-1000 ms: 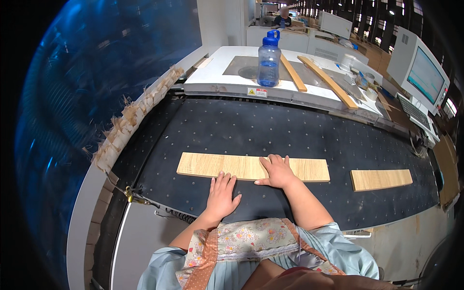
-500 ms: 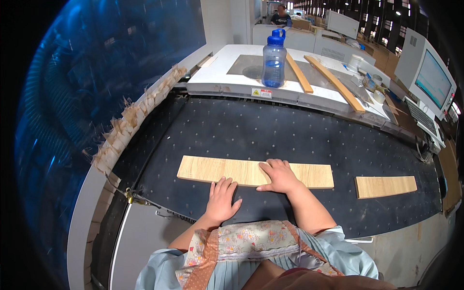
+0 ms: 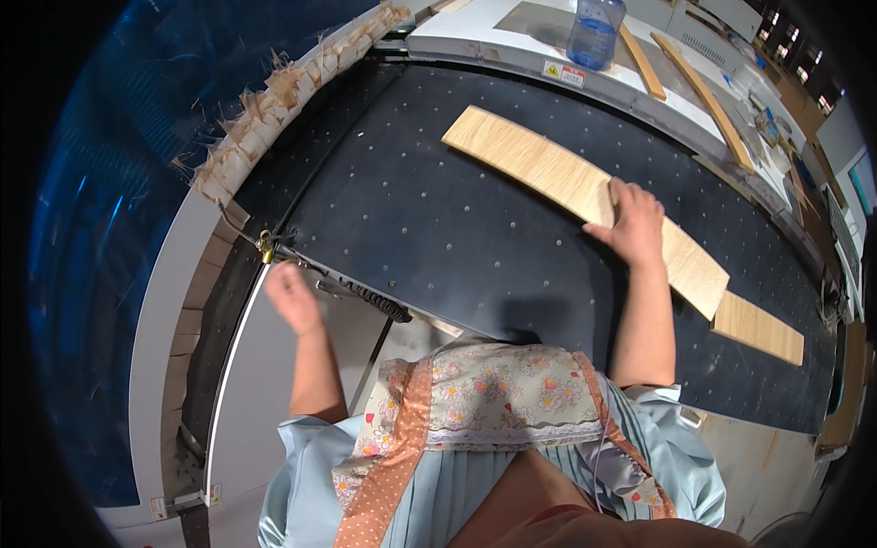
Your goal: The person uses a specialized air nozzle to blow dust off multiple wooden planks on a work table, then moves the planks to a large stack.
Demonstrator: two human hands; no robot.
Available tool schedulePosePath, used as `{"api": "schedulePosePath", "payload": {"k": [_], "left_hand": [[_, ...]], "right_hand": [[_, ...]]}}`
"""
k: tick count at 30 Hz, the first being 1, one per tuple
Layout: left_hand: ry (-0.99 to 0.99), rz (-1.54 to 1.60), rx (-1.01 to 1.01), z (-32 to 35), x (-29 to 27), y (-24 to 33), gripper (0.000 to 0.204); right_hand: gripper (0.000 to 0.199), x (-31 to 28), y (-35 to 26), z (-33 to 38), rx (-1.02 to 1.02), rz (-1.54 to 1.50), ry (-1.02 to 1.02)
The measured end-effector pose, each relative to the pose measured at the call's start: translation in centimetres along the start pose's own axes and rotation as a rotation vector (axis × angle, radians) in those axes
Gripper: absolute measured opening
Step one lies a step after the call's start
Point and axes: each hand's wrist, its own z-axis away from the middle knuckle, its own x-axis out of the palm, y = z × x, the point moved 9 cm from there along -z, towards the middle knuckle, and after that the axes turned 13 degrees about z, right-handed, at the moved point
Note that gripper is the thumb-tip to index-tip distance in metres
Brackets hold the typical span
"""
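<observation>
Long pale wood-grain plank slants from upper centre to right; broad room on the black dotted surface separates it from the near edge. Right hand lies spread across the plank. Left hand, left of frame, blurred; finger state indeterminable.

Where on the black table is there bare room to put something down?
The black table is bare between the long board, the right hand and the coiled hose; also a strip between this board and the white table. Crowded: the right, where the long board and short board seem to meet.
</observation>
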Motion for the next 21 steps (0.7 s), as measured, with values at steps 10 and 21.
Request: {"api": "schedulePosePath", "payload": {"k": [10, 21], "left_hand": [[-0.081, -0.139, -0.137, -5.5, 0.8, -13.2, 0.038], [-0.169, 0.671, -0.628, -3.4, 2.6, -5.5, 0.018]], "right_hand": [[0.073, -7.3, 5.3, 1.0, 0.157, 0.127, 0.098], [0.068, -8.6, 8.5, 5.3, 0.295, 0.093, 0.099]]}}
